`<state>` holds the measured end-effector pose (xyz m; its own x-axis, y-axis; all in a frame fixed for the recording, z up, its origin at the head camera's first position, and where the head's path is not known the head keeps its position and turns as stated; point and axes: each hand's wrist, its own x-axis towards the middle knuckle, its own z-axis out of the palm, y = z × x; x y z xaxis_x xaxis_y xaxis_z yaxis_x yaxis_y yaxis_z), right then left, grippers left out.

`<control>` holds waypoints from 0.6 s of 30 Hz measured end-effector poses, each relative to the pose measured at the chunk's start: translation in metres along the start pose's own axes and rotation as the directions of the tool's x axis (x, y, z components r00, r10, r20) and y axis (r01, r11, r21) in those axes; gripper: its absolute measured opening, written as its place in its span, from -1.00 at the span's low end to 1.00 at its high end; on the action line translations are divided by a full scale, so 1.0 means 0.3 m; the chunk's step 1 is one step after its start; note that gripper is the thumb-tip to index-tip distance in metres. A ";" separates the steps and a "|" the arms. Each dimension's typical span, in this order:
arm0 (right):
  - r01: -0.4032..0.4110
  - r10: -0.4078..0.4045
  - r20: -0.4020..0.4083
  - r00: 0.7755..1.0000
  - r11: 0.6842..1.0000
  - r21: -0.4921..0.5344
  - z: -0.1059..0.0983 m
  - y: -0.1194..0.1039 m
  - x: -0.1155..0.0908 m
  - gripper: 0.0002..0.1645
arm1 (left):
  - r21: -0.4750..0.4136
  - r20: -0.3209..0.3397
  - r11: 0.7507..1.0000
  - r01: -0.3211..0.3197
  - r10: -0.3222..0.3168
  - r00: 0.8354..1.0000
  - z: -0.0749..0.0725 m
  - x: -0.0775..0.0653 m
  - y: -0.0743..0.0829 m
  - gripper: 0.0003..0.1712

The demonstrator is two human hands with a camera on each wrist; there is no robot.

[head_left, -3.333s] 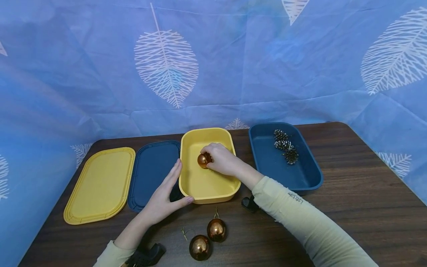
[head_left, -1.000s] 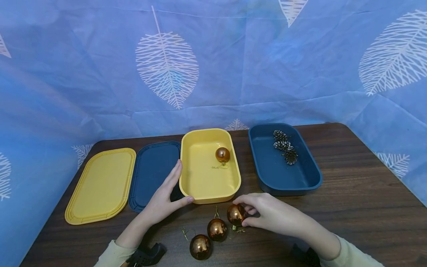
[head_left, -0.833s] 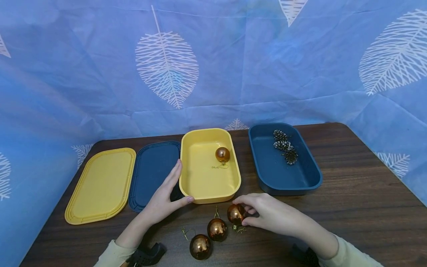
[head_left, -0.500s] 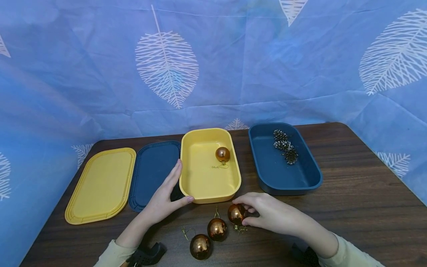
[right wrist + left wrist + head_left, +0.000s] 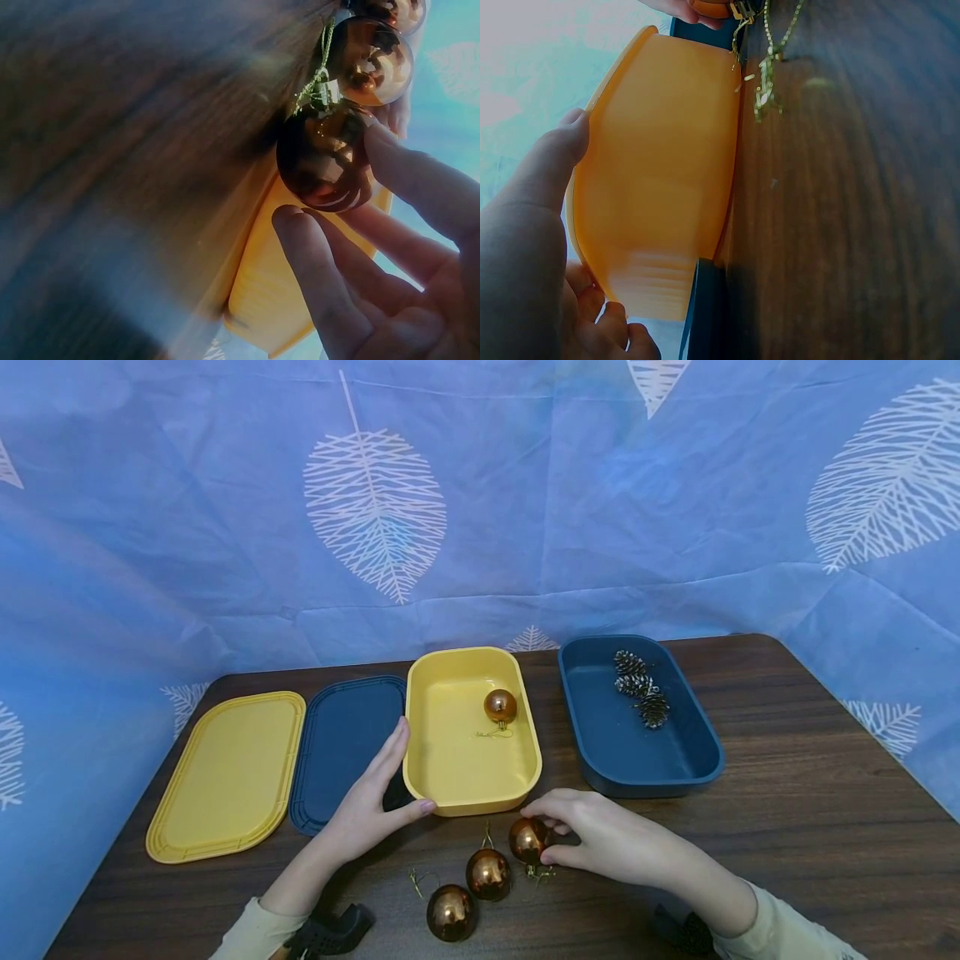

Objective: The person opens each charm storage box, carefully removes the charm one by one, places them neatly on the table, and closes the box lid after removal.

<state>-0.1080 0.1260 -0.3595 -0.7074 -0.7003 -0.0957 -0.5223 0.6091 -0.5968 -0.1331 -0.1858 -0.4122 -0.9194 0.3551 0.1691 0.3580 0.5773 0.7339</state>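
Note:
My right hand point(image 5: 611, 839) pinches a shiny copper bauble point(image 5: 528, 840) between thumb and fingers, just in front of the yellow box point(image 5: 472, 806). In the right wrist view, the thumb and fingertips meet this bauble point(image 5: 322, 161), and its gold cord hangs off the cap. My left hand point(image 5: 367, 810) rests against the near left corner of the yellow box, fingers straight and thumb spread along the front. The left wrist view shows the thumb point(image 5: 574, 135) at the box's rim. Another bauble point(image 5: 500, 707) lies inside the box. Two more baubles, one nearer point(image 5: 452, 912) and one farther point(image 5: 488, 874), sit on the table.
A blue box point(image 5: 637, 777) with several pinecones point(image 5: 636, 687) stands to the right. On the left lie a yellow lid point(image 5: 225, 777) and a blue lid point(image 5: 348, 735), side by side. Dark wood table point(image 5: 780, 760) runs to a blue patterned cloth point(image 5: 495, 527) behind.
My right hand has let go of a bauble inside the yellow box and come back toward me to another bauble on the table. My left hand has stayed at the box's corner.

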 end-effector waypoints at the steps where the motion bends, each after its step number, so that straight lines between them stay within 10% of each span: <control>1: 0.001 -0.001 0.000 1.000 1.000 -0.001 0.000 -0.001 0.000 -0.47 | -0.001 0.000 1.000 0.001 -0.001 1.000 0.000 0.000 0.000 0.10; 18: 0.010 -0.010 -0.010 1.000 1.000 0.001 -0.013 -0.013 -0.005 -0.51 | 0.012 0.002 1.000 -0.020 0.020 1.000 -0.003 -0.001 0.003 0.12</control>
<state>-0.1070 0.1262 -0.3538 -0.7068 -0.7027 -0.0814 -0.5292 0.6017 -0.5983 -0.1327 -0.1861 -0.4111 -0.9117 0.3679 0.1830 0.3785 0.5786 0.7225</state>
